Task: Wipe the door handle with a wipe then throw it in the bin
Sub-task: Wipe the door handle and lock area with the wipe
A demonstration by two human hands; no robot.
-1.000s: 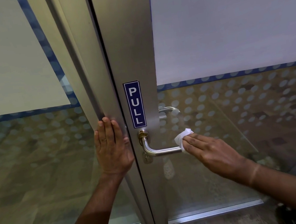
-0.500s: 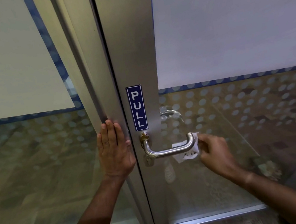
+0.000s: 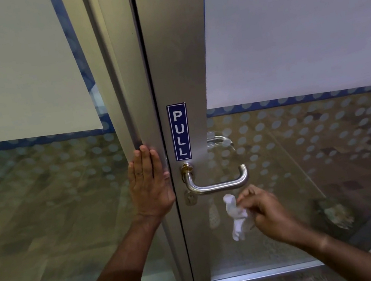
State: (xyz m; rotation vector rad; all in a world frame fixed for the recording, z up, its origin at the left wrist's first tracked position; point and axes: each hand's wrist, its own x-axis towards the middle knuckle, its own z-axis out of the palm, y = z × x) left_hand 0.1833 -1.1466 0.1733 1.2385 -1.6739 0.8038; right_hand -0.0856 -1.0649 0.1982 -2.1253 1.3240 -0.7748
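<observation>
Half a second back my right hand had the crumpled white wipe at the end of the curved brushed-steel door handle; now it has dropped just below, clear of the metal, fingers pinched on the dangling wipe. My left hand stays flat and open against the grey metal door frame. Wiping looks finished, I'd judge; binning remains, with no bin in view.
</observation>
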